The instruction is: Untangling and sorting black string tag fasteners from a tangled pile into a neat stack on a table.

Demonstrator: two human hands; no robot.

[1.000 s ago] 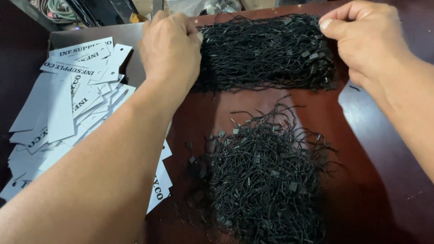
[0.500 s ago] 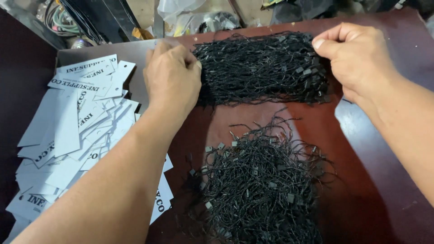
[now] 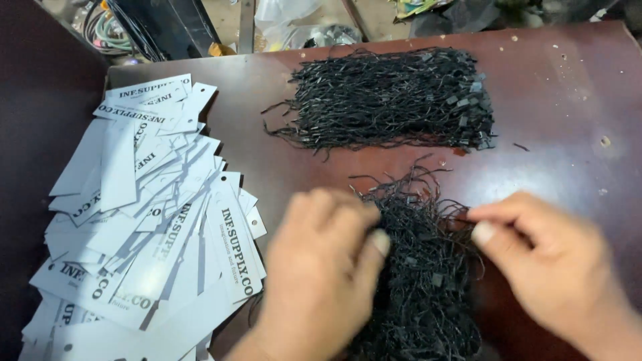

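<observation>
Black cords lie everywhere on this dark red-brown worktop (image 3: 562, 113). Both hands sit low in the view, at the near pile (image 3: 421, 281), a loose tangle of black string loops with small plastic locks. Left hand (image 3: 321, 267) rests against the pile's left edge, fingers curled, thumb pressed into the strings; it is blurred, so I cannot tell whether that grip actually holds anything. Right hand (image 3: 548, 261) is at the pile's right edge, thumb and forefinger pinched together on a strand or two, the other fingers folded under.

Beyond the hands, well apart from them, lies the far bundle (image 3: 388, 100), a tidier flat block of the same black cords, all running sideways, with stray ends trailing off its left side. Nothing lies between the two heaps but bare worktop. Left of the left hand spreads a fan of white card tags (image 3: 147, 220) with dark print and punched holes, overlapping and reaching almost to that wrist. Past the worktop's far edge there is clutter: coiled cables (image 3: 107, 30) and a crumpled clear bag (image 3: 287, 17).

Half a second ago both hands were up at the far bundle, one at each end of it. Now they have come down to the near pile, and the bundle lies uncovered.
</observation>
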